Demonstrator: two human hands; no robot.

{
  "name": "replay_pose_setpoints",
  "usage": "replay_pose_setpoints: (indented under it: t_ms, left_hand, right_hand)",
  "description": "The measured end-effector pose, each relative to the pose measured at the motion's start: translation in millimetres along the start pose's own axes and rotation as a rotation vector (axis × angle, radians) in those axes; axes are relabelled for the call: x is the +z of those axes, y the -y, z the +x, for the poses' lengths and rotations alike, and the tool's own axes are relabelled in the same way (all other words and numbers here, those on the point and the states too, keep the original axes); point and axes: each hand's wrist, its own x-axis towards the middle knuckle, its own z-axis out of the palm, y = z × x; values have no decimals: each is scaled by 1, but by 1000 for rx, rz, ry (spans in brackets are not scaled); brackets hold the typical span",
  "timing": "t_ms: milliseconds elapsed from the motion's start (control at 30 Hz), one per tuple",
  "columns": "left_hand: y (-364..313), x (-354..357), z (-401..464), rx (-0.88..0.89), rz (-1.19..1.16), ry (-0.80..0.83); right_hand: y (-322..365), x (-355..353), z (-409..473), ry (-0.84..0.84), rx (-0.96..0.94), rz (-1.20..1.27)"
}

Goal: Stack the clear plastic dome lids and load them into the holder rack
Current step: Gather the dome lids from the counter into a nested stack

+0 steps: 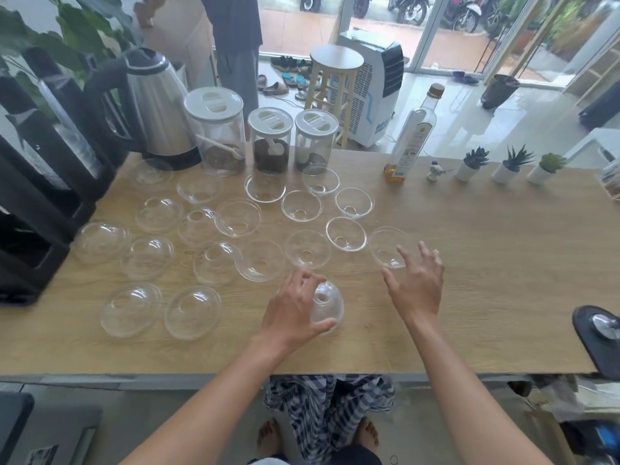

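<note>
While its fingers (303,280) and thumb curl round the clear plastic dome lid (327,307) it holds just above the near part of the table, the left hand (292,310) shows that lid hole-up, thin and glossy. Beside it the right hand (417,283) hovers with fingers spread and straight, gripping nothing, its fingertips over the rim of an upturned lid (389,246) lying bowl-like on the wood. About twenty more loose lids (238,218) are scattered across the left and middle of the table (486,263) – some dome-up, some rim-up, each round with a small hole at the crown, all transparent and hard to separate where they overlap. At the left edge stands the black holder rack (43,203), partly cut off, with what look like stacked clear pieces in its upper slots. Behind the lids are a steel kettle (154,109), three clear canisters (268,142) with white caps and dark contents, a tall glass bottle (414,132), a small figurine (434,169) and three little potted succulents (510,164). Pale wood grain covers the tabletop – beyond it, a glossy tiled floor, a wooden stool (335,78), a white appliance (375,92) and glass doors with motorbikes outside, blurred
</note>
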Motion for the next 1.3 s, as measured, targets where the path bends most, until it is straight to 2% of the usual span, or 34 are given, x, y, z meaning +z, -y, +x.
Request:
replay_pose_setpoints:
  t_ms: [67,267,467,567,633,800,967,1100,1200,1300]
  left_hand:
    - [2,7,-1,-30,-5,39]
    - [3,14,8,-27,-30,22]
    - [-1,9,10,-4,-26,9]
    - [-4,0,11,22,-45,-83]
    - [-6,-7,15,67,-74,-143]
    - [-17,-26,27,152,-170,-193]
    - [-21,-28,27,143,-274,-239]
    - [-15,-22,20,89,-180,-234]
    - [-7,-13,11,37,-62,-165]
    - [0,-3,4,-50,1,-25]
  right_hand:
    - [-2,4,6,40,17,-28]
    - [-5,19,6,47,3,-54]
    - [5,7,-12,-48,-6,160]
    - [22,-16,-25,-71,-22,378]
    - [34,-31,-33,-28,3,541]
    - [60,-61,-46,206,198,1111]
    - [67,-64,-51,420,315,1359]
    - [63,-57,-51,400,344,1189]
    - [61,-43,-36,256,307,867]
    - [57,-16,-13,167,123,516]
